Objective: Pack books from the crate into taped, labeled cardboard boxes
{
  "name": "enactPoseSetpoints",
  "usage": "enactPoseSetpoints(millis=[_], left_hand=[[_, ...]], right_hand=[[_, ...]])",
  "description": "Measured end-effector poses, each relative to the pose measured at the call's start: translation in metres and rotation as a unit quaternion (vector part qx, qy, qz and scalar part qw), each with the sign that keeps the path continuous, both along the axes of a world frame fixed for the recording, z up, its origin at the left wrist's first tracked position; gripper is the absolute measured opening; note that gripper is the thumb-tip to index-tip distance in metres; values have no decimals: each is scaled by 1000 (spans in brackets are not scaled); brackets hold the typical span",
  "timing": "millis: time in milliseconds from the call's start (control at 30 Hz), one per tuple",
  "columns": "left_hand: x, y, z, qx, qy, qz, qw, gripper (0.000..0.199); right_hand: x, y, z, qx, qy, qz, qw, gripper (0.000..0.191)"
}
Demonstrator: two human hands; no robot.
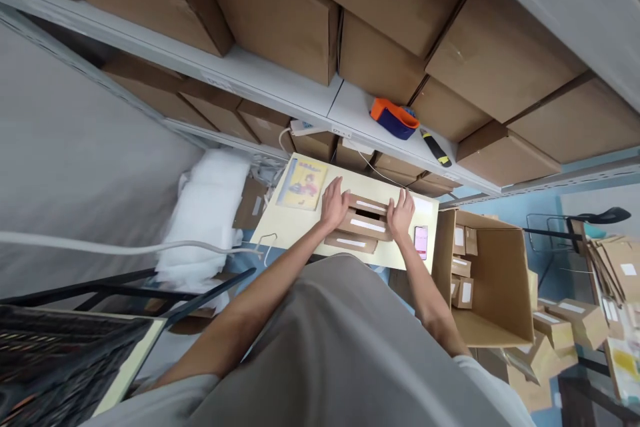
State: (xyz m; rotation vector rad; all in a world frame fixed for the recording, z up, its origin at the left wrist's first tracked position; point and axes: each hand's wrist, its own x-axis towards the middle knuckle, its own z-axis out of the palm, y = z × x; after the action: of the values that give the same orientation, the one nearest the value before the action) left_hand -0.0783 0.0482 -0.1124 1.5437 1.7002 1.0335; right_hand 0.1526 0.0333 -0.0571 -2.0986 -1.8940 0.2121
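Small brown cardboard boxes with white label strips lie close together on the pale yellow table (391, 255). My left hand (335, 205) grips the left end of the boxes, with its fingers on the far side. At the right end is my right hand (401, 213), its fingers bent over the edge. Between the hands are the far box (363, 201) and the middle box (367, 232); a dark gap shows between them. Nearest my body sits a third box (367, 244). How firmly each hand holds which box is partly hidden.
A phone (421, 242) and a yellow picture booklet (302, 185) flank the boxes. Right of the table stands a large open carton (500, 280) holding several small boxes. A shelf (280, 83) above carries cartons, a tape dispenser (394, 119) and a utility knife (436, 148).
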Motion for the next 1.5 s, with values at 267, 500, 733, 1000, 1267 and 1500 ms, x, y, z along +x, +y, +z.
enactPoseSetpoints(millis=[267, 500, 733, 1000, 1267, 1500], left_hand=[[43, 105, 139, 256, -65, 18, 964, 48], [28, 55, 126, 208, -136, 67, 966, 30], [16, -24, 113, 151, -224, 27, 962, 28], [5, -96, 124, 64, -252, 15, 965, 29], [-15, -113, 130, 12, -240, -54, 969, 36], [-37, -108, 154, 93, -211, -50, 972, 43]], right_hand=[[-53, 178, 133, 110, -99, 83, 986, 56], [-47, 218, 147, -18, -135, 114, 984, 42], [-17, 123, 119, 56, 186, 212, 958, 50], [-70, -56, 82, -8, 410, 168, 897, 55], [-77, -82, 95, -41, 435, 151, 887, 57], [-62, -84, 107, -36, 401, 184, 897, 50]])
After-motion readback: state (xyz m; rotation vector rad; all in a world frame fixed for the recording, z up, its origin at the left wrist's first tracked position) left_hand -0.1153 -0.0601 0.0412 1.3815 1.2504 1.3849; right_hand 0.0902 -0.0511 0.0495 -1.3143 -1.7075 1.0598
